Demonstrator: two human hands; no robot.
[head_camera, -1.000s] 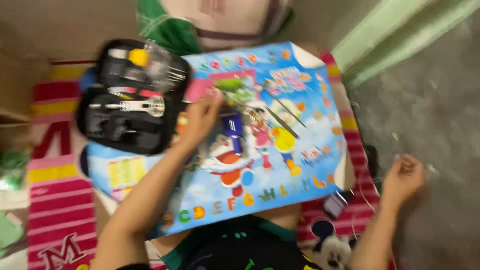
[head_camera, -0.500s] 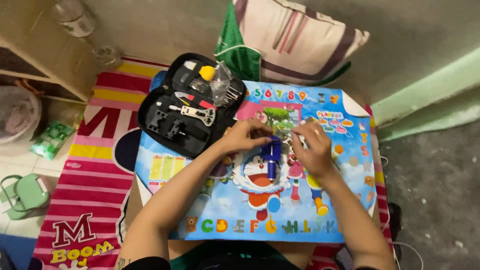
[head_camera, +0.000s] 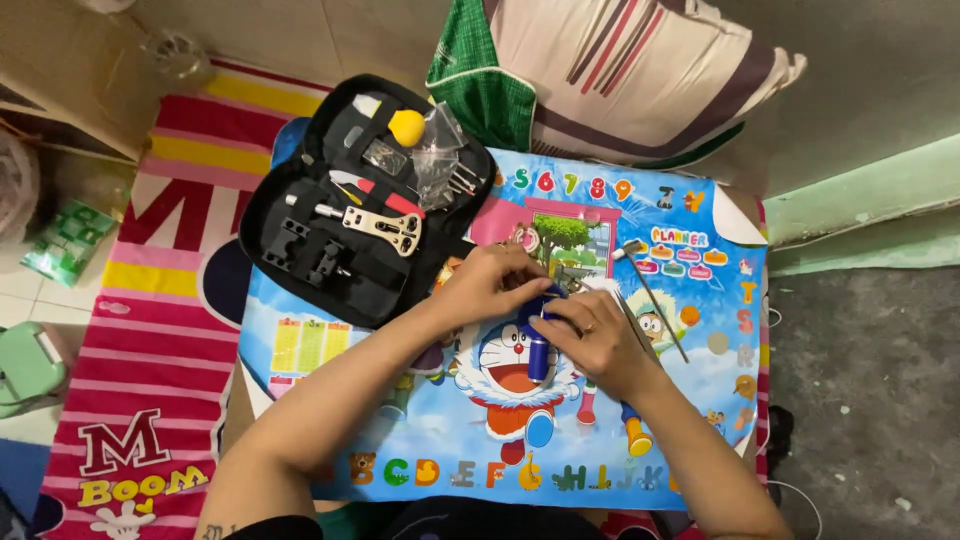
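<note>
Both hands closed on a dark blue cylindrical tool (head_camera: 538, 352) above the middle of a bright cartoon-printed table mat (head_camera: 420, 440), the left hand (head_camera: 490, 285) pinching its upper end with curled fingers and the right hand (head_camera: 590, 338), a ring on one finger, wrapped over the top and side of the barrel. What the fingertips gripped at the tool's tip could not be told, as the fingers hid it. The tool stood roughly upright in the picture, over a blue-and-white cartoon cat printed on the mat. Just beside the right wrist lay a blue-handled screwdriver with a yellow cap (head_camera: 632, 430), and farther to the right a thin metal rod with a small hammer-like head (head_camera: 655, 298) rested at a slant. Off the left forearm, an open black zippered tool case (head_camera: 300, 260) overlapped the mat's upper left corner, holding a silver wrench-like metal tool (head_camera: 375, 225), a yellow rubber ball (head_camera: 406, 126) and small clear plastic bags (head_camera: 435, 150). A green-and-striped fabric pillow (head_camera: 620, 70) lay beyond the mat's far edge, and a red-striped floor rug (head_camera: 130, 400) spread under the left side.
</note>
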